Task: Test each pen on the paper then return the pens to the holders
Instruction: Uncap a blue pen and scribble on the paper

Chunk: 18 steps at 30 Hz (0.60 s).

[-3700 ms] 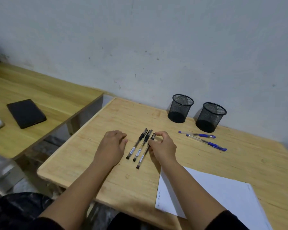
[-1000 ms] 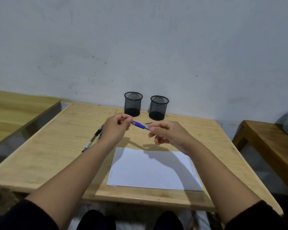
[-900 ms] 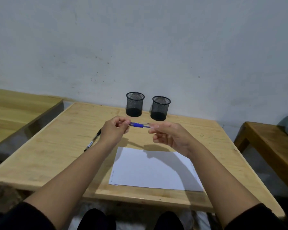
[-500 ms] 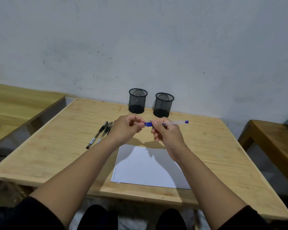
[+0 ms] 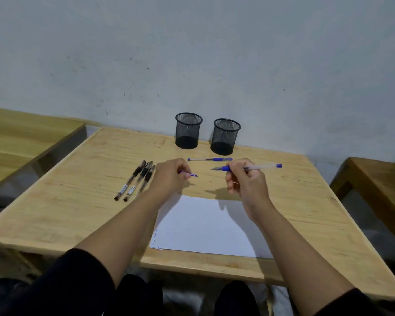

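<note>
No text is legible: the white labels on the barrels of the three black capped pens [image 5: 135, 180] lying on the light wooden desk [image 5: 78, 190] carry print too small to read, and the faint blue marks along the left edge of the white paper sheet [image 5: 205, 226] form no readable characters.

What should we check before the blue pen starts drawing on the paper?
1. Cap off: ok. The left hand holds the blue cap, and the tip is bare.
2. Pen gripped: ok. The right hand holds the blue pen.
3. Tip aimed at the paper: not ok, the pen lies level, tip pointing left.
4. Free room on the paper: ok, only small marks near its left edge.
5. Ink works: cannot tell.
6. Holders empty and upright: ok.
</note>
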{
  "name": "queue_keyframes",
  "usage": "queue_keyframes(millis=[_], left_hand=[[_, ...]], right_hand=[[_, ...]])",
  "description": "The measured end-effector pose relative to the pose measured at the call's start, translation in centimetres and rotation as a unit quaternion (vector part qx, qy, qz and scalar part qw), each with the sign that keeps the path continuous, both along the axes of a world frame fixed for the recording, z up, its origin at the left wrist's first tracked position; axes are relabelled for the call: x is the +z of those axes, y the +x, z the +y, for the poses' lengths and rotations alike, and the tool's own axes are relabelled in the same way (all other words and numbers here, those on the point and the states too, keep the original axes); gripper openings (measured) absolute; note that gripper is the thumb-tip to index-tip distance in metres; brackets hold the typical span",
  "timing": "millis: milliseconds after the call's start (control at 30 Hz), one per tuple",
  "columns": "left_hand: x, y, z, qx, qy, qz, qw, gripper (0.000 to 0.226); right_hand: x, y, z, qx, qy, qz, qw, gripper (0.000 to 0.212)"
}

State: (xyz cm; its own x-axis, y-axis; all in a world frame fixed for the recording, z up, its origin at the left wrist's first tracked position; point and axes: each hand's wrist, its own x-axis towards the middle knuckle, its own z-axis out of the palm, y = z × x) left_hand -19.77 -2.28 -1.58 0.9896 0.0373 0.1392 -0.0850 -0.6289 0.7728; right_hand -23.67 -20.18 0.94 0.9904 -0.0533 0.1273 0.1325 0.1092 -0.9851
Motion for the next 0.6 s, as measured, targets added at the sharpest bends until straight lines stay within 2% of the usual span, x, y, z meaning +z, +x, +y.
queue_keyframes(millis=[133, 300, 467, 600], left_hand=[[-2.7, 0.1, -0.1, 0.013, 0.014, 0.04, 0.999, 0.014], [-3.1, 0.1, -0.2, 0.006, 0.03, 0.041, 0.999, 0.012], [-1.9, -1.7, 0.9, 0.003, 0.022, -0.002, 1.0, 0.011], [-1.4, -5.9, 3.3, -0.007, 0.062, -0.031, 0.998, 0.014]], right_hand=[[-0.8, -0.3, -0.1, 0.011, 0.016, 0.014, 1.0, 0.012], [-1.8, -0.3, -0.4, 0.012, 0.03, 0.034, 0.999, 0.012], [-2.3, -0.2, 0.1, 0.048, 0.036, 0.056, 0.997, 0.016], [-2.7, -0.7, 1.1, 0.099, 0.008, 0.06, 0.993, 0.01]])
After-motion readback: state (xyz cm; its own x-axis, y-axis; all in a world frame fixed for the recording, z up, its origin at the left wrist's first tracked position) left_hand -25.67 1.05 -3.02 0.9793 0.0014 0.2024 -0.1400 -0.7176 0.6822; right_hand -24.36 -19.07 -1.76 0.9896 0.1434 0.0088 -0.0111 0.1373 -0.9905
